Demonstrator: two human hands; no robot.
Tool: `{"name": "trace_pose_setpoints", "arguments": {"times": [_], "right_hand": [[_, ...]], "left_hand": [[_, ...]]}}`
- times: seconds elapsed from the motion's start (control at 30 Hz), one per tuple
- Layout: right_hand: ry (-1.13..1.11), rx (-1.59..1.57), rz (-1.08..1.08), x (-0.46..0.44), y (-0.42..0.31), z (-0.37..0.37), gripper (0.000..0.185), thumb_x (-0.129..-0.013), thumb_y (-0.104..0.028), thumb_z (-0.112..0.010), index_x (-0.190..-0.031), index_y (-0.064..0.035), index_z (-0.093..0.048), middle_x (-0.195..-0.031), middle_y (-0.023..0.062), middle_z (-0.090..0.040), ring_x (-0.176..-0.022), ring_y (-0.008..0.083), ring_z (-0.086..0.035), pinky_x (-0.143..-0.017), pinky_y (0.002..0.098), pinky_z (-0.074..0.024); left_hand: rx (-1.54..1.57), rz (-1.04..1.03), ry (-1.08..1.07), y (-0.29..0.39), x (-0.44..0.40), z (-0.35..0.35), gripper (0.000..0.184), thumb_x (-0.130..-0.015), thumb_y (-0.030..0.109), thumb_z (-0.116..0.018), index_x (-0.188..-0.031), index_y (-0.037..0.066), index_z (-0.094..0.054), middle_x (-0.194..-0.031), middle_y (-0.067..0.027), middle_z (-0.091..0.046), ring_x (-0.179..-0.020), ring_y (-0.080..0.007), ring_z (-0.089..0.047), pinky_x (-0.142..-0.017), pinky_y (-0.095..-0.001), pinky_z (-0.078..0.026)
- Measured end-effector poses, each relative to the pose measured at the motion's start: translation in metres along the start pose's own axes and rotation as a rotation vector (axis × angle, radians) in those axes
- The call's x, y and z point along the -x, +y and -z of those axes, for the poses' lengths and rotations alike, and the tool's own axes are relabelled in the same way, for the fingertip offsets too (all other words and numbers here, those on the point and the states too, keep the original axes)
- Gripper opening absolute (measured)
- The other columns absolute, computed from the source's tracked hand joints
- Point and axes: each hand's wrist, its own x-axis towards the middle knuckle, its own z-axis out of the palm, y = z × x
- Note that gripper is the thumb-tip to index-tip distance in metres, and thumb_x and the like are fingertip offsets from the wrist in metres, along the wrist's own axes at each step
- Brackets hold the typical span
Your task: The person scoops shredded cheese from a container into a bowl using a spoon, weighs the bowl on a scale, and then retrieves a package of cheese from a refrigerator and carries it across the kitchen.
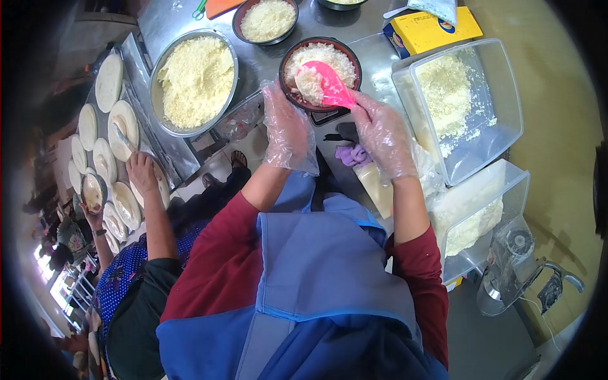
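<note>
My right hand (383, 130), in a clear plastic glove, grips the handle of a pink serving spoon (334, 87). White grated cheese (310, 85) lies in its scoop, above a dark bowl (284, 88) with a reddish inside that holds more of the same. Also gloved, my left hand (286, 130) is at the bowl's near left side, fingers stretched out along the rim; whether it presses on the bowl I cannot tell. Part of what looks like a scale (326, 117) shows under the bowl.
Left stands a large metal bowl (234, 82) of grated cheese; a smaller bowl (240, 33) is behind. Right are two clear tubs (506, 95) with grated cheese, a yellow box (443, 33) and a grating machine (506, 259). Another person's hand (140, 171) spreads something over dough rounds (109, 82).
</note>
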Motion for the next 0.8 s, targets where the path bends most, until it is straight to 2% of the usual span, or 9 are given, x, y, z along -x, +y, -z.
{"name": "trace_pose_setpoints", "arguments": {"times": [0.23,0.3,0.33,0.4,0.57,0.67,0.73,0.77,0.8], "right_hand": [[-0.05,-0.183,-0.115,0.001,0.011,0.005,0.03,-0.09,-0.024,-0.055,-0.116,-0.0114,-0.065,-0.096,0.0228,-0.064,-0.09,0.0391,-0.062,-0.077,0.042,-0.0482],[-0.026,-0.25,-0.123,0.006,0.018,0.007,0.033,-0.09,-0.024,-0.057,-0.117,-0.0077,-0.064,-0.085,0.018,-0.068,-0.076,0.0304,-0.065,-0.071,0.0351,-0.0487],[-0.011,-0.244,-0.137,0.01,0.021,0.013,0.033,-0.09,-0.024,-0.057,-0.117,-0.0077,-0.064,-0.085,0.018,-0.068,-0.076,0.0304,-0.065,-0.071,0.0351,-0.0487],[-0.045,-0.56,-0.209,0.019,0.024,0.026,0.034,-0.092,-0.023,-0.059,-0.12,-0.0043,-0.063,-0.076,0.0052,-0.065,-0.066,0.0138,-0.058,-0.067,0.0263,-0.0464],[0.177,-0.621,-0.31,0.063,0.023,0.089,0.04,-0.092,-0.021,-0.06,-0.125,0.0012,-0.058,-0.076,-0.0035,-0.055,-0.069,0.0063,-0.047,-0.066,0.0215,-0.0403],[0.386,-0.507,-0.345,0.081,0.06,0.113,0.037,-0.091,-0.021,-0.061,-0.126,-0.0063,-0.06,-0.08,0.002,-0.064,-0.068,0.0088,-0.052,-0.065,0.0234,-0.045],[0.485,-0.096,-0.436,0.082,0.078,0.119,0.041,-0.093,-0.026,-0.058,-0.127,-0.0036,-0.058,-0.079,0.0014,-0.061,-0.073,0.0125,-0.055,-0.069,0.0282,-0.0453],[0.492,-0.098,-0.44,0.081,0.081,0.114,0.041,-0.093,-0.026,-0.058,-0.127,-0.0036,-0.058,-0.079,0.0014,-0.061,-0.073,0.0125,-0.055,-0.069,0.0282,-0.0453],[0.477,0.207,-0.474,0.078,0.081,0.106,0.037,-0.092,-0.024,-0.055,-0.126,-0.0087,-0.06,-0.081,0.006,-0.064,-0.075,0.0182,-0.058,-0.071,0.0331,-0.0465]], "left_hand": [[0.03,-0.073,0.019,-0.003,-0.004,-0.001,0.072,-0.099,0.056,-0.025,-0.141,-0.001,-0.032,-0.144,-0.0116,-0.04,-0.132,-0.0233,-0.037,-0.112,-0.0379,-0.026],[0.043,-0.061,0.028,-0.006,-0.008,0.006,0.072,-0.099,0.056,-0.024,-0.139,-0.003,-0.035,-0.142,-0.0125,-0.042,-0.131,-0.0235,-0.038,-0.112,-0.0376,-0.026],[-0.005,-0.034,-0.002,-0.005,-0.009,0.01,0.074,-0.098,0.059,-0.026,-0.144,0.002,-0.026,-0.147,-0.0096,-0.034,-0.136,-0.0213,-0.031,-0.114,-0.0369,-0.019],[-0.068,0.003,-0.024,-0.004,-0.011,0.017,0.078,-0.096,0.062,-0.027,-0.15,0.007,-0.018,-0.153,-0.0057,-0.025,-0.141,-0.0187,-0.022,-0.115,-0.037,-0.011],[-0.092,0.039,-0.029,-0.002,-0.015,0.025,0.083,-0.093,0.066,-0.03,-0.151,0.007,-0.015,-0.154,-0.0049,-0.023,-0.141,-0.0196,-0.022,-0.114,-0.0372,-0.012],[-0.119,0.006,0.005,-0.004,-0.02,0.026,0.08,-0.095,0.063,-0.029,-0.15,0.006,-0.018,-0.152,-0.0052,-0.027,-0.139,-0.0193,-0.025,-0.114,-0.036,-0.014],[-0.128,-0.055,0.053,-0.001,-0.018,0.016,0.073,-0.099,0.056,-0.019,-0.14,-0.001,-0.034,-0.141,-0.0126,-0.042,-0.132,-0.0245,-0.038,-0.112,-0.0383,-0.024],[-0.131,-0.052,0.045,0.0,-0.015,0.01,0.073,-0.099,0.056,-0.019,-0.14,-0.001,-0.034,-0.141,-0.0126,-0.042,-0.132,-0.0245,-0.038,-0.112,-0.0383,-0.024],[-0.139,-0.055,0.038,0.002,-0.011,0.003,0.073,-0.099,0.057,-0.02,-0.141,-0.001,-0.033,-0.142,-0.0127,-0.042,-0.132,-0.0245,-0.037,-0.112,-0.0385,-0.024]]}}
